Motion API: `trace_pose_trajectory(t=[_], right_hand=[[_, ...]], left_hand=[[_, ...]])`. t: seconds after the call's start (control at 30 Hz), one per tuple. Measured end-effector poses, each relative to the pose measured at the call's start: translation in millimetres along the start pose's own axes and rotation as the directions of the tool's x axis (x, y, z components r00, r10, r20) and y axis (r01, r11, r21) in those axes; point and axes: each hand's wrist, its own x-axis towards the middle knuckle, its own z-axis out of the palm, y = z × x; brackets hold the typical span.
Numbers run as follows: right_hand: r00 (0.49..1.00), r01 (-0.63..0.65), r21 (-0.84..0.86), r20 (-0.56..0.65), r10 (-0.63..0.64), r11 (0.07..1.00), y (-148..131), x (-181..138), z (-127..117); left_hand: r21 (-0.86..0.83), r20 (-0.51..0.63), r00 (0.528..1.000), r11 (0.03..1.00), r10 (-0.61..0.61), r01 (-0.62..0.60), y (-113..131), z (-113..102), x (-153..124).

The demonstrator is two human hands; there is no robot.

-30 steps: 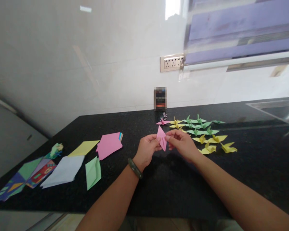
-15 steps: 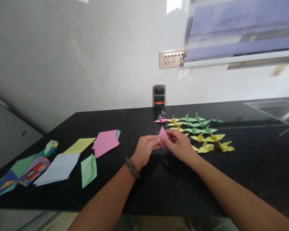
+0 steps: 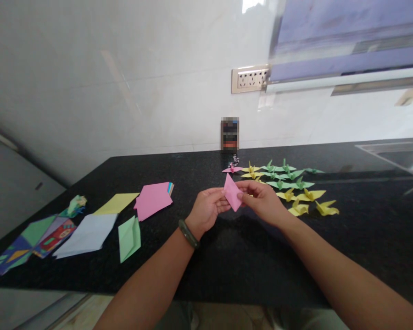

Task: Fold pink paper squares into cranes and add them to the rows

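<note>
Between both hands: pink folded paper (image 3: pixel 232 198), pinched by left hand (image 3: pixel 206 210) and right hand (image 3: pixel 261 201).

Dark bangle (image 3: pixel 188 233) (greenish) by the left hand (image 3: pixel 206 208), forearms bare

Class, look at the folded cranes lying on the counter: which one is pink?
The crane at the far left end of the back row, just in front of the small box. The rest are yellow or green.

Open counter (image 3: pixel 242 256) lies nearest; paper cranes (image 3: pixel 298 184) crowd right, sheets (image 3: pixel 153 201) left.
</note>
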Motion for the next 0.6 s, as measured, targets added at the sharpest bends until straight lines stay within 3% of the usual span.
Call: trace_pose_trajectory(t=[0.23, 0.43, 0.6], right_hand=[[0.993, 0.073, -0.186, -0.075, -0.088, 0.98, 5.0, -1.6, 4.3], [0.986, 0.124, -0.098, -0.098, -0.134, 0.987, 8.3, -1.3, 2.6], [0.992, 0.108, -0.195, -0.043, -0.118, 0.975, 7.2, -1.1, 1.2]], left_hand=[[0.145, 0.022, 1.0, 0.989, 0.003, -0.006, -3.4, 0.5, -0.6], [0.098, 0.068, 0.997, 0.995, -0.022, 0.015, -2.0, -0.1, -0.6], [0.142, 0.061, 0.998, 0.99, -0.019, 0.01, -3.2, -1.0, 0.3]])
